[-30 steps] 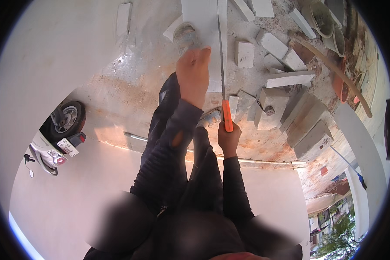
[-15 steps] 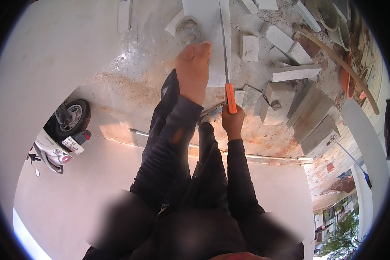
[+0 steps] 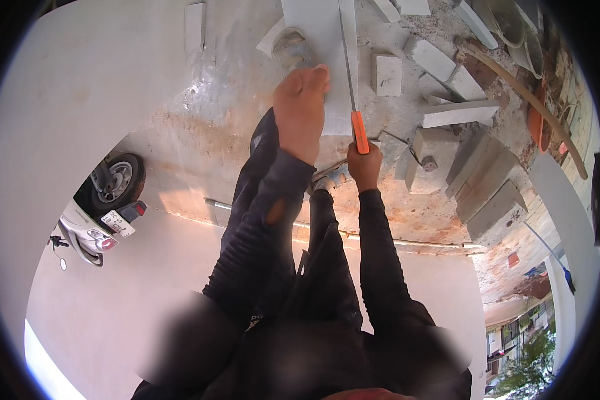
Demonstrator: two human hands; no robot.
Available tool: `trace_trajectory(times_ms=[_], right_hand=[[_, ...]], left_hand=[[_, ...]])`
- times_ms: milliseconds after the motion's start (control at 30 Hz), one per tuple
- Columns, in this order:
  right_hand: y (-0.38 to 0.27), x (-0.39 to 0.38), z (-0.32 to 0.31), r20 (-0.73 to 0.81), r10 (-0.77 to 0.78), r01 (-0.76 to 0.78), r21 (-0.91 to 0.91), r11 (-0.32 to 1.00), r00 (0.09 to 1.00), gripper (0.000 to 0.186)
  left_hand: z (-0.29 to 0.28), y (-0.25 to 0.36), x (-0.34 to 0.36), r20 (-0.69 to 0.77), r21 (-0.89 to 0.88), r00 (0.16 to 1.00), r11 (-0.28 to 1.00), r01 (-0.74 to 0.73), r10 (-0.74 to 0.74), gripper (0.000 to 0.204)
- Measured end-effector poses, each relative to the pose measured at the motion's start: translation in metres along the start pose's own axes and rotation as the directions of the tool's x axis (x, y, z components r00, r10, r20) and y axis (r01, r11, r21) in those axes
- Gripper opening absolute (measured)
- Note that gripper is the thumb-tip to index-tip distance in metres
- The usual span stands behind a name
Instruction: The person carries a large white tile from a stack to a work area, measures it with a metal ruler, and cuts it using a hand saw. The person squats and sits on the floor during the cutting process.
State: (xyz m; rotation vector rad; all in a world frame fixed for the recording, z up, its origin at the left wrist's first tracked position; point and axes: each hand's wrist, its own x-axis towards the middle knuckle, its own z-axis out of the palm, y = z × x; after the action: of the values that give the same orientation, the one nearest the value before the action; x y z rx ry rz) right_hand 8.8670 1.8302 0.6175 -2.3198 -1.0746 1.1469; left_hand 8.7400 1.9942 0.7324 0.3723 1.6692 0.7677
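A long pale grey block [image 3: 313, 33] lies on the floor ahead of me, its far end cut off by the top of the view. My right hand [image 3: 365, 163] is closed round the orange handle of a handsaw [image 3: 360, 132]. The saw's long thin blade runs lengthwise along the right part of the block. Over the block's near left edge is my left hand [image 3: 300, 117], back upward; its fingers are mostly hidden below it. Just beyond it shows my left foot in grey footwear [image 3: 291, 50]. My right foot [image 3: 323, 185] is behind the block's near end.
Several cut block pieces [image 3: 387, 75] lie scattered to the right, with larger blocks [image 3: 487, 177] stacked nearer. A curved brown strip [image 3: 527, 100] and a blue-handled tool [image 3: 568, 280] are farther right. A parked motorbike [image 3: 103, 210] stands at left. A pipe [image 3: 407, 241] runs along the wall base.
My right hand and the saw have slid away from me along the block. My left hand stays nearly in place, and the whole view has shifted slightly.
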Motion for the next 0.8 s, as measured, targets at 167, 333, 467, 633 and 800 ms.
trace_trajectory(times_ms=[167,333,467,633,800], right_hand=[[-0.042,0.09,0.027,0.017,0.144,-0.142,-0.093,0.985,0.989,0.021],[-0.013,-0.081,-0.015,0.118,0.114,-0.134,0.176,0.975,0.986,0.023],[-0.023,-0.002,-0.005,0.091,0.076,-0.081,0.048,0.996,0.993,0.015],[-0.025,0.068,0.017,0.063,0.173,-0.165,-0.11,0.98,0.983,0.021],[-0.044,-0.077,-0.029,0.113,0.156,-0.165,0.076,0.983,0.981,0.02]], left_hand=[[0.01,-0.028,0.0,0.037,0.061,0.998,0.996,-0.06,0.058,0.028],[-0.001,-0.014,-0.001,-0.025,0.08,0.999,0.996,-0.046,0.048,0.028],[0.009,-0.003,-0.004,0.027,0.02,1.0,1.0,-0.009,0.009,0.028],[0.02,-0.019,-0.01,0.05,0.021,0.998,0.999,-0.028,0.027,0.026],[-0.003,-0.002,0.004,0.018,0.045,0.994,0.993,-0.111,0.11,0.026]])
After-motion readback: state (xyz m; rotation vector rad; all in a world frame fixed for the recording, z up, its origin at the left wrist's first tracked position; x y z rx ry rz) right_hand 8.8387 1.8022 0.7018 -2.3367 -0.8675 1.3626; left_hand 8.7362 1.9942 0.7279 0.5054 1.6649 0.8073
